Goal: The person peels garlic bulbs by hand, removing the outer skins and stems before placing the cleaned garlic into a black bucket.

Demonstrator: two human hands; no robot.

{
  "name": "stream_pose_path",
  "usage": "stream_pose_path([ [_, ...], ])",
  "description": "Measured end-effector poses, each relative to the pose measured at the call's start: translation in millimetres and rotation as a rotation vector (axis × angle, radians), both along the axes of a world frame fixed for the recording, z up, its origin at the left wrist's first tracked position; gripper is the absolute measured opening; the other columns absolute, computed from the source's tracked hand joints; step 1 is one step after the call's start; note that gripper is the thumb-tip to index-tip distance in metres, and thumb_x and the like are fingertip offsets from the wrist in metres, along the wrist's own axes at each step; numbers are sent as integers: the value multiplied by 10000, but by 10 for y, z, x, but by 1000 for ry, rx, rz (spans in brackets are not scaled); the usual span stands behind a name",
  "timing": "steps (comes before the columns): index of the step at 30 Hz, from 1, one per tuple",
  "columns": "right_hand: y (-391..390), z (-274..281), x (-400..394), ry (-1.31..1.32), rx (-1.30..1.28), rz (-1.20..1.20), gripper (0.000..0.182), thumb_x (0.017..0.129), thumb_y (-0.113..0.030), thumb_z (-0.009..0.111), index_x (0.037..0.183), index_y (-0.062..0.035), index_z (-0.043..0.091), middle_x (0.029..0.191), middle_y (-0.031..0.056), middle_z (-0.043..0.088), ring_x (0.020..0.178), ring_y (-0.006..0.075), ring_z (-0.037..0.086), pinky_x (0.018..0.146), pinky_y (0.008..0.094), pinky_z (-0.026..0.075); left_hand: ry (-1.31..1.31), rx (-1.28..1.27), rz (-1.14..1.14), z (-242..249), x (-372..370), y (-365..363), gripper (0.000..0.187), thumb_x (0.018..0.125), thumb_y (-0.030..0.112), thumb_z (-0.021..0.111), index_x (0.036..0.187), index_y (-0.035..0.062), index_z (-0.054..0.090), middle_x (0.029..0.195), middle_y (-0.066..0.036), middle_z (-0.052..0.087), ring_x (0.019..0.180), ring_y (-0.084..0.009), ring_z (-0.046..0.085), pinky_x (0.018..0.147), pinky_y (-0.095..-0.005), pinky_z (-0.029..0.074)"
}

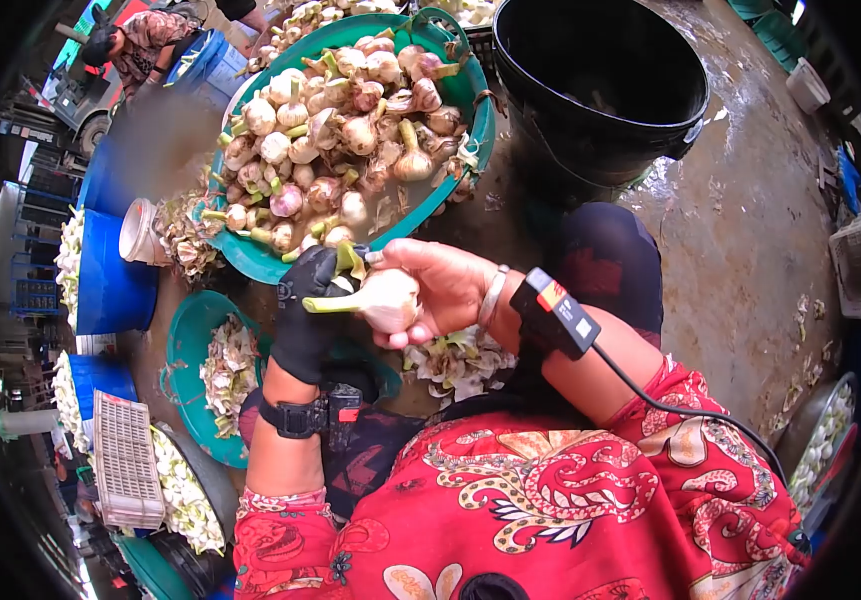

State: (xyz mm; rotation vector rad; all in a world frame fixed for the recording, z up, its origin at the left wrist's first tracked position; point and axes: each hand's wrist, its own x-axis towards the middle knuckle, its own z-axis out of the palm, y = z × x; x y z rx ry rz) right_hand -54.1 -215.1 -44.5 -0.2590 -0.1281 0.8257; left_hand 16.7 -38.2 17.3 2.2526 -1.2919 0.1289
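My right hand (448, 288), bare, is wrapped round a whitish garlic bulb (391, 301) whose green stem points left. Beside it, my left hand (302, 312) wears a black glove, its fingers closed at a yellowish-green strip of garlic skin (351, 261) that stands up near the bulb. The stem crosses in front of the glove. Just beyond both hands, a green basin (483, 120) is heaped with unpeeled garlic bulbs (322, 135). Under the hands lies a pile of loose garlic skins (458, 362), partly hidden by my arms.
A black bucket (600, 150) stands at the back right. To the left are a green basin of skins (187, 350), a blue tub (115, 285), a white bucket (137, 232) and a plastic crate (128, 460). Another person (145, 45) sits at far left. The floor (740, 260) looks wet.
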Motion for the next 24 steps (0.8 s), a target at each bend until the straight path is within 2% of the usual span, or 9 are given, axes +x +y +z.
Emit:
stream_pose_path([
  [3,-30,32,-60,-10,-23,-71,503,878,-463,535,1132,-30,551,967,195,642,788,321,668,596,341,568,278,-136,46,-42,-155,-20,152,818,89,593,945,11,622,820,-99,623,770,-225,617,709,-341,499],
  [8,-80,183,-19,-43,-196,-405,240,854,-259,611,1018,-89,569,830,40,607,826,192,612,770,397,522,1274,-641,205,-115,-325,195,314,879,109,592,1169,-10,568,1046,-51,637,924,-124,600,821,-260,477],
  [13,-23,208,-18,-73,-276,-423,122,884,-214,582,874,-95,553,784,10,569,717,142,570,694,341,496,1114,-667,221,-5,-306,8,270,880,89,584,1128,-17,599,1060,-73,653,949,-126,596,860,-271,465],
  [15,1,223,-6,-236,-657,-595,146,915,-221,557,867,-84,560,781,5,568,710,117,571,651,318,477,1053,-514,246,25,-273,37,233,882,82,582,1088,-17,629,1059,-61,657,933,-130,603,859,-271,464],
  [18,77,248,15,-1122,-1591,-1527,93,738,-43,574,816,-48,524,747,89,522,712,273,540,621,400,423,1125,-645,271,3,-191,50,217,892,81,569,1069,-22,638,1042,-63,663,923,-138,610,839,-267,474],
  [19,86,361,-66,-1192,-1563,-1551,174,635,-49,588,791,-54,510,749,123,490,724,348,496,648,432,416,892,-549,241,72,-190,81,220,895,55,548,1077,-27,642,1016,-84,665,918,-145,614,811,-282,492],
  [20,111,353,-128,-1298,-1549,-1496,167,641,-71,602,778,-65,507,748,103,478,702,322,489,637,422,414,228,-278,193,-35,-84,203,246,893,21,530,1113,-26,630,1007,-100,661,913,-153,617,797,-298,502],
  [22,235,171,-268,-1485,-1585,-961,197,666,-84,613,852,-57,555,776,113,560,765,330,562,682,426,460,935,-773,297,-174,158,396,279,882,-7,529,1146,-18,619,1011,-96,655,907,-158,621,778,-306,507],
  [24,296,30,-311,-1253,-1649,-152,310,699,-64,593,1004,-12,593,851,181,637,828,379,615,726,449,497,886,-825,292,-4,58,319,258,888,23,552,1132,-18,625,1019,-77,655,908,-159,620,780,-305,498],
])
